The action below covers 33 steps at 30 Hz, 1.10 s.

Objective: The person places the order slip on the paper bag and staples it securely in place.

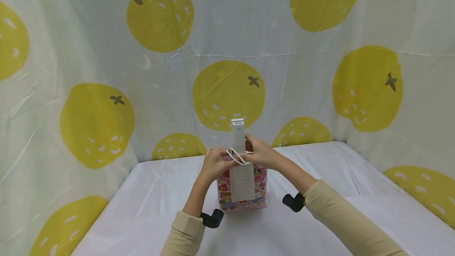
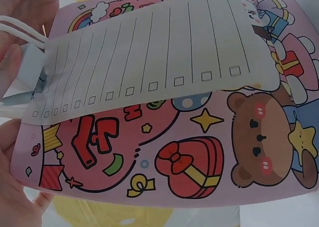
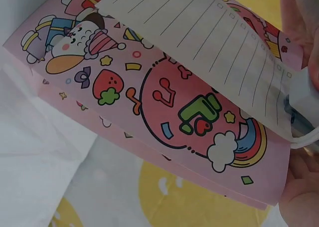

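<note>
A pink cartoon-print gift bag (image 1: 261, 192) stands upright, with a lined checklist strip (image 1: 242, 185) hanging over its front. Rising above the bag's top edge is a slim white tool that looks like a stapler (image 1: 238, 135); its nose meets the strip's upper end. White cord handles (image 1: 234, 155) loop over the front beside it. My left hand (image 1: 215, 164) grips the bag's top on the left, thumb reaching toward the middle. From the right, my right hand (image 1: 261, 154) holds the stapler, its fingers partly hidden behind it. Both thumbs come close together at the cords.
The bag stands on a white-covered table (image 1: 170, 189). Behind and at both sides hangs a pale curtain (image 1: 220, 31) printed with yellow fruit. Black wrist cameras (image 1: 212, 219) sit by both beige sleeves (image 1: 341, 214).
</note>
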Tool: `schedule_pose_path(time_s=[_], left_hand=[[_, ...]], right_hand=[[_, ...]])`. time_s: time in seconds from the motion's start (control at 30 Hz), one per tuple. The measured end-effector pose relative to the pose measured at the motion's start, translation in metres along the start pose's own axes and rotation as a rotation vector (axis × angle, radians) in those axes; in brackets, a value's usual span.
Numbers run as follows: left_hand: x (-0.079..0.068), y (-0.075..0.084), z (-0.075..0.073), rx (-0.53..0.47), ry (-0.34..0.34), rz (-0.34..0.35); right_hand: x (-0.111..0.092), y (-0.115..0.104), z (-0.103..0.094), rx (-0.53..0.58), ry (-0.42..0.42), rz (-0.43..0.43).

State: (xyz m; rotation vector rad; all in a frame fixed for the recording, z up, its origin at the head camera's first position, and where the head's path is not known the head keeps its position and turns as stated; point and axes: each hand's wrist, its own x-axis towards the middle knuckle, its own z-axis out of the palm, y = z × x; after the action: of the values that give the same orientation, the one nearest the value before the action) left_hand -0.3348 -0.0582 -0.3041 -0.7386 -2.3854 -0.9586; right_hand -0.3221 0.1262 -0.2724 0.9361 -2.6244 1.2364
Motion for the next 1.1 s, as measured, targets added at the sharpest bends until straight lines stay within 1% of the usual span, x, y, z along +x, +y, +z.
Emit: schedule_pose_path(time_s=[0.13,0.3,0.47,0.6,0.67,0.8,0.97,1.1], left_hand=[[0.000,-0.001,0.001,-0.001,0.019,0.013],[0.002,-0.001,0.000,0.019,0.011,0.006],[0.001,0.002,-0.004,0.075,-0.027,0.005],[0.001,0.005,-0.008,0.149,-0.069,0.052],[0.001,0.007,-0.008,0.167,-0.083,0.068],[0.002,0.009,-0.005,0.184,-0.072,0.060],[0.003,0.011,-0.001,0.198,-0.038,0.062],[0.003,0.013,0.000,0.212,-0.026,0.067]], right_hand=[[0.000,0.002,0.000,-0.028,-0.016,0.005],[0.000,0.002,0.003,-0.046,0.020,-0.003],[0.000,0.001,0.008,-0.070,0.068,-0.027],[-0.002,-0.002,0.012,-0.089,0.102,-0.029],[-0.003,-0.003,0.013,-0.094,0.120,-0.031],[-0.003,-0.005,0.018,-0.095,0.165,-0.018],[-0.002,-0.006,0.024,-0.102,0.235,0.011],[-0.001,-0.006,0.026,-0.081,0.250,0.036]])
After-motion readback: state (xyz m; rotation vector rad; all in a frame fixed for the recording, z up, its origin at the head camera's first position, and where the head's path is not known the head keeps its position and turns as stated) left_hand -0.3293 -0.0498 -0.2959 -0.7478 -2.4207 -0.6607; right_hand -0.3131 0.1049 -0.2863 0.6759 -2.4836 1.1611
